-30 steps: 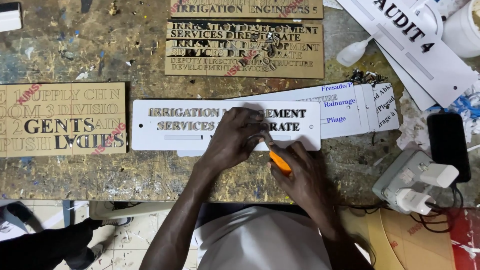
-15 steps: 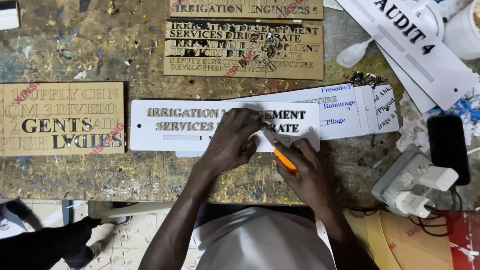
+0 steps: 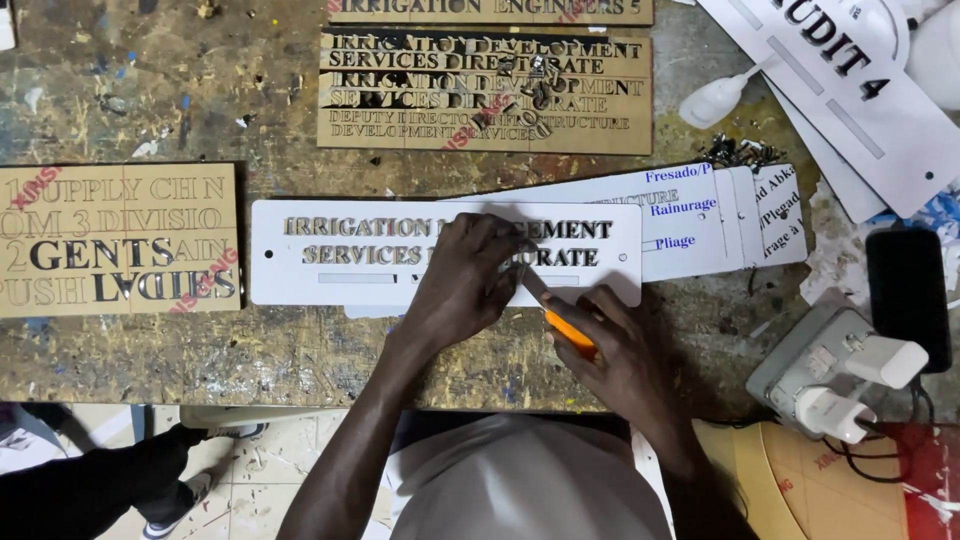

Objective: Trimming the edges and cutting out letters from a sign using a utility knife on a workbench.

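A white sign plate [image 3: 340,255] w/ raised dark lettering is laid flat on the paint-stained workbench [image 3: 130,90], long axis running left–right, roughly centre of the bench. It is pinned by the left hand [image 3: 465,280], placed on the plate's middle; fingers are bent & pressed down together onto the lettering, fingertips pointing right toward the blade.

An orange-handled craft knife [image 3: 565,325] is gripped by the right hand [image 3: 625,355], which sits just near-right of the plate's near edge. Fingers are curled shut round the handle; the thumb side can't be told exactly. The knife is angled from near-right up to far-left, tip meeting the plate just beside the left fingertips, at the lower line of letters. So the work spot lies far-left of the right hand & immediately right of the left hand: both hands nearly touching there, left hand the nearer.

Around: a brown cut-out letter sheet [image 3: 120,240] at left, another brown sheet [image 3: 485,90] at far centre, white printed strips [image 3: 720,215] tucked under the plate's right end, a power strip w/ plugs [image 3: 830,375] near right, a dark phone [image 3: 908,295] beside it.
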